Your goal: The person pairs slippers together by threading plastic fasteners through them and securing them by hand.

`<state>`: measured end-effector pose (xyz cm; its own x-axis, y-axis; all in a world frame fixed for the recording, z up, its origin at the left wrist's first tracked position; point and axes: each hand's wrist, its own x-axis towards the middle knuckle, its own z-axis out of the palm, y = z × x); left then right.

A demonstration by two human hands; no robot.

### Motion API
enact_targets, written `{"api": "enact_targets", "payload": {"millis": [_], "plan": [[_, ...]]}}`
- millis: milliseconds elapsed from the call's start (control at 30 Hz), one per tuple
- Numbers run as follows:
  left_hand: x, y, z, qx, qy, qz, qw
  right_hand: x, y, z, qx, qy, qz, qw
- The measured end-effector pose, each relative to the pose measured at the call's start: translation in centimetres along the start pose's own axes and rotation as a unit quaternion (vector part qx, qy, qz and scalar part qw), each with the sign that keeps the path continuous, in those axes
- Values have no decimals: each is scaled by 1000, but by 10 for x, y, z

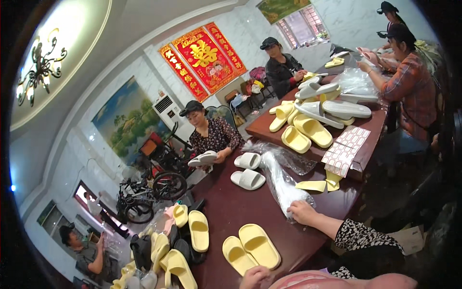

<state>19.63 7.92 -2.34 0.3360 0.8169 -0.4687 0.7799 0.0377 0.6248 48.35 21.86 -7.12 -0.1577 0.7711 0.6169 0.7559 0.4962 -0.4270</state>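
Hands first: left hand (254, 276) is resting by the yellow slipper pair (251, 249), fingers curled, gripping nothing as far as I can tell. Right hand (302, 212) is clutching the clear bag (280, 180) holding a white slipper. So one's getting bagged, yellow pair's waiting, and plenty more loose slippers (308, 120) are lying further along the table (231, 212).

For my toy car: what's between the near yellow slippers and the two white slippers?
Only bare dark red table between yellow slippers and white slippers, in the head view.
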Motion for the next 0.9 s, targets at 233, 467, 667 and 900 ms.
{"api": "enact_targets", "payload": {"millis": [233,467,667,900], "plan": [[-78,-17,-26,-18,66,-61,996,-5,-8,-1,-15,-2,-14,1000],[-103,-12,-30,-549,90,215,803,-4,18,10,-46,-5,8,999],[-104,-24,-24,-532,137,143,823,15,4,-8,33,-7,-6,999],[-107,-42,-15,-505,218,96,829,62,11,-18,131,-16,65,989]]}}
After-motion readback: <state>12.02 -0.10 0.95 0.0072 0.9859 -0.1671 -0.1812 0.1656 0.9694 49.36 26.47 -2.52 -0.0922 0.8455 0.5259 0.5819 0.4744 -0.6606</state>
